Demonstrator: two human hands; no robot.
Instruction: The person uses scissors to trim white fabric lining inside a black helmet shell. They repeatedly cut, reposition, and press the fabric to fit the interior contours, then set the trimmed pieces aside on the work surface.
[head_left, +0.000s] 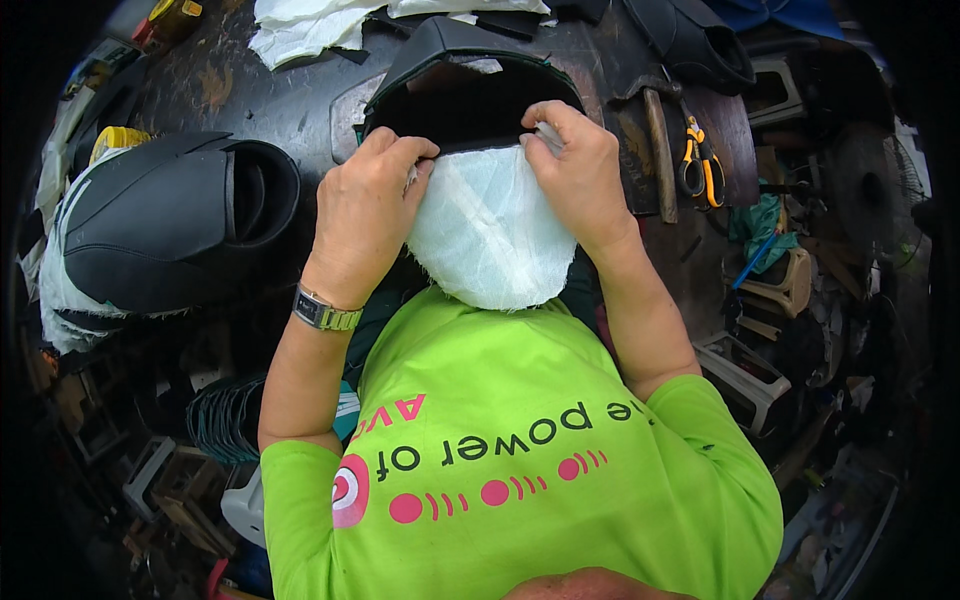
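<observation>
At a dark, cluttered desk (270, 95), a person's left hand (365, 205) and right hand (580, 170) pinch the white fabric lining (490, 235) at the near edge of a black shoe upper (455, 75). Another black upper (165, 220) lies left; orange-handled scissors (700, 160) and a hammer (655, 140) right.

Bare bench between black boot upper (170, 220) and hammer (658, 150); scissors (700, 160) beyond

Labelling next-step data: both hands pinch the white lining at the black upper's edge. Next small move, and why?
Probably press the lining flatter along the upper edge, fingers working outward. Left hand and right hand each pinch a top corner where white meets black, and the lining shows a crease and hangs loose below.
</observation>
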